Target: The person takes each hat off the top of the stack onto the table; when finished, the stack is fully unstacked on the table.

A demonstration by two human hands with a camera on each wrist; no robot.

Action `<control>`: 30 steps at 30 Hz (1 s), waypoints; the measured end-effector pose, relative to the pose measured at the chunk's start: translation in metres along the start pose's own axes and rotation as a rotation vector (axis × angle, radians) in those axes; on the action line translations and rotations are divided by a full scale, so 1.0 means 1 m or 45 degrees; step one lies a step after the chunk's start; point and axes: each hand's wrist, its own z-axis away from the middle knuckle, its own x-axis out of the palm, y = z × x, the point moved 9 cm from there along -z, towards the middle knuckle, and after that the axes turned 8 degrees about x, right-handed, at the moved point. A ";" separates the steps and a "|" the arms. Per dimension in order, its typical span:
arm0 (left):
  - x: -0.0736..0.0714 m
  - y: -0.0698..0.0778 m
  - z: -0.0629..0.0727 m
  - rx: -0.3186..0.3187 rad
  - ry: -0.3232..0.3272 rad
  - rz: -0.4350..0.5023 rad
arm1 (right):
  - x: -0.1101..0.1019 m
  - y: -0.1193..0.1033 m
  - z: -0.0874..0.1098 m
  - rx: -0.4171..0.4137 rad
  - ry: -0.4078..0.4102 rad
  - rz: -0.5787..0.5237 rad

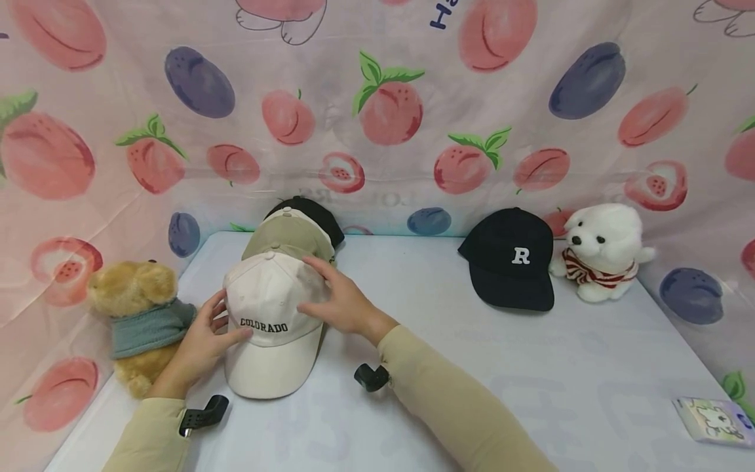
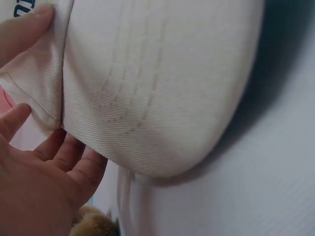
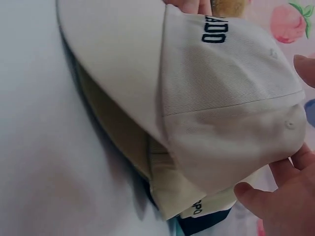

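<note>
A cream-white baseball cap lettered COLORADO is at the front of a row of nested caps. My left hand holds it at the left side, thumb on the front panel and fingers at the edge. My right hand is at the right side of the crown, fingers spread, with fingertips against the fabric. Behind the cream cap come a khaki cap, a light cap mostly hidden, and a black cap at the back.
A brown plush toy in a blue-grey top sits beside my left hand. At the right stand a black cap with an R and a white plush dog in a striped scarf. A small patterned pack lies near the right edge.
</note>
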 end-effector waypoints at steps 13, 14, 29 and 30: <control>0.003 0.005 0.004 0.010 0.003 0.032 | -0.002 -0.018 -0.011 0.098 -0.068 0.090; 0.003 0.006 0.004 0.014 0.004 0.034 | -0.001 -0.018 -0.012 0.109 -0.077 0.094; 0.006 -0.004 0.012 -0.023 -0.060 0.012 | -0.002 -0.018 -0.014 0.163 -0.025 0.109; 0.006 -0.004 0.013 -0.020 -0.066 0.017 | -0.002 -0.018 -0.014 0.163 -0.020 0.099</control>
